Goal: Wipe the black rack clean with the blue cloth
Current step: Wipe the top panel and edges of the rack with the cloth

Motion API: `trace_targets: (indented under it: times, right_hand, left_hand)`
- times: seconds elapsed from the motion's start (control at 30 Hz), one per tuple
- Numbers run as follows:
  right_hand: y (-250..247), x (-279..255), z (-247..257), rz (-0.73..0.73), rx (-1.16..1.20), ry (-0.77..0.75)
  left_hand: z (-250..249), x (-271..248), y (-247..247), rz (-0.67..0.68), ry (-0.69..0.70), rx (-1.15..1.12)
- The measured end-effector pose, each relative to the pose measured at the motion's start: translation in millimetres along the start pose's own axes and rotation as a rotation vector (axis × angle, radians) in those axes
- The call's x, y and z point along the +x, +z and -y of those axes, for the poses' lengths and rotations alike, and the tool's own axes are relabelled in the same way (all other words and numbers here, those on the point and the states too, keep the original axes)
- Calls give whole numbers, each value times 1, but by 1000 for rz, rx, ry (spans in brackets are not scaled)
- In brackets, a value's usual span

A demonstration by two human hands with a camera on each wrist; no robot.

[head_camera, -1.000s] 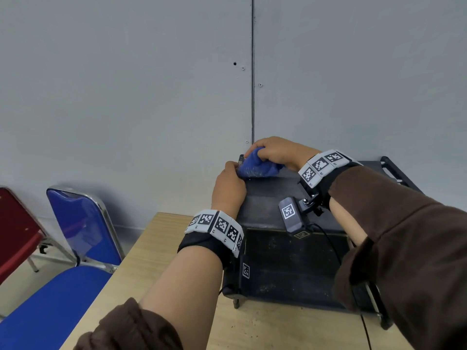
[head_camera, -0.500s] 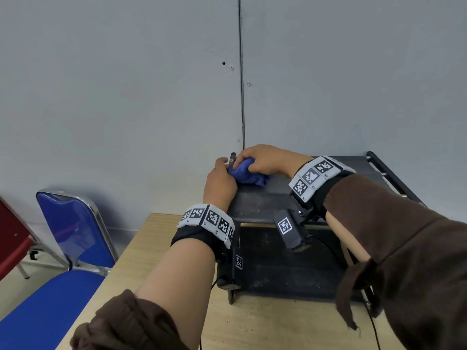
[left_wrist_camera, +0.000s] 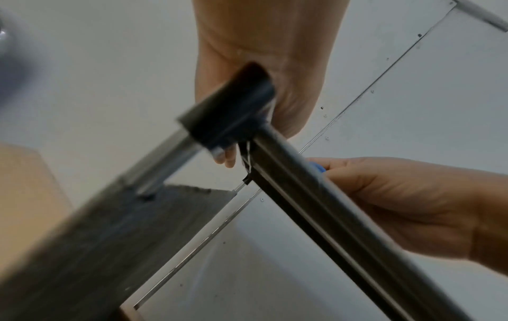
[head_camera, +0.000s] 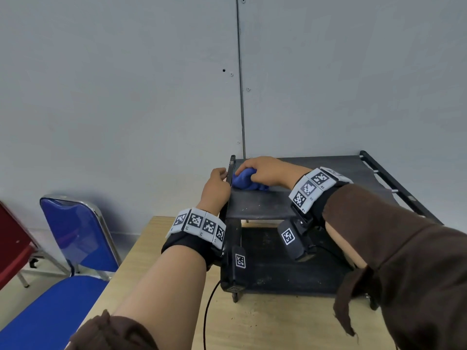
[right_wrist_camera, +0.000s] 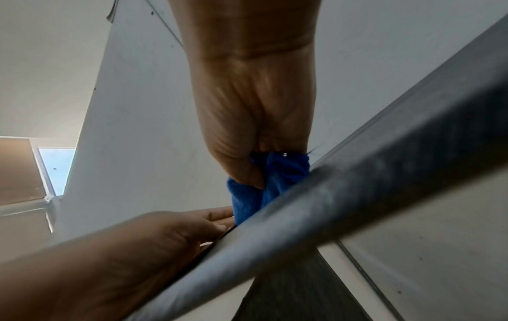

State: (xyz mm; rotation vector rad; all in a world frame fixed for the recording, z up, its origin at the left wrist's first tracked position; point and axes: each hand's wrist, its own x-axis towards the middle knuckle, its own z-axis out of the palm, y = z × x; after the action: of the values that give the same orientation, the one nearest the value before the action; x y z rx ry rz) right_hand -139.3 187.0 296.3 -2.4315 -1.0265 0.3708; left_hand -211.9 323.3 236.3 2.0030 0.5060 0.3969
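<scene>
The right hand [head_camera: 262, 171] has a tight grip on the blue cloth [head_camera: 243, 181]. Its fingers curl over the top of the cloth and bunch it into a ball. From under the wrist, the cloth [right_wrist_camera: 270, 186] pokes out below the closed fist [right_wrist_camera: 255, 121], squeezed between the thumb and the fingers. The cloth sits on the top shelf of the black rack [head_camera: 265, 200], at the far left corner, pressed right up against the left side bar.

The left hand [head_camera: 214, 190] is on the other side of that bar, just beside the cloth. It has its grip on the bar near the top, fingers over the outer side and thumb by the edge. From under that wrist, the palm [left_wrist_camera: 264, 71] wraps the dark post, and one fingertip peeks out below it. That picture is blurry, so I cannot tell how hard the hand squeezes.

The two hands are very near each other, with only the thin bar between them.

The rack has a lower shelf [head_camera: 273, 261] too, with pale dusty specks on it. The rack stands on a wooden tabletop [head_camera: 265, 324] close to a grey wall [head_camera: 126, 97]. Both wrists wear bands with black and white square patterns, and both arms have brown sleeves. A blue chair [head_camera: 75, 236] stands to the left of the tabletop, with a red chair [head_camera: 12, 243] next to it.
</scene>
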Motion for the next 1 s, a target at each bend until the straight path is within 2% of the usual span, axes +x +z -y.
trace_targets:
  times: [0.07, 0.17, 0.23, 0.3, 0.37, 0.47, 0.57, 0.73, 0.83, 1.0]
  right_hand:
    - [4, -2, 2, 8, 27, -7]
    - [1, -6, 3, 4, 241, 9]
    - [-5, -11, 3, -48, 475, 27]
    - [-9, -13, 2, -146, 573, 57]
    - [-10, -13, -1, -213, 415, 89]
    - [-1, -16, -1, -88, 190, 112]
    - [6, -23, 3, -9, 182, 47]
    - [-6, -37, 11, -25, 370, -10]
    - [-8, -43, 8, -100, 285, 13]
    - [2, -52, 2, -35, 151, -27]
  left_hand:
    - [5, -4, 1, -1, 34, 25]
    - [8, -8, 4, -11, 65, 39]
    - [9, -8, 4, -17, 70, 31]
    - [9, -8, 5, -19, 72, 24]
    - [9, -9, 5, -26, 78, 27]
    - [9, -9, 5, -35, 83, 67]
    - [7, -9, 5, -39, 79, 96]
    - [5, -9, 6, -48, 69, 130]
    - [5, -10, 7, -46, 74, 128]
    - [5, -11, 5, -48, 66, 141]
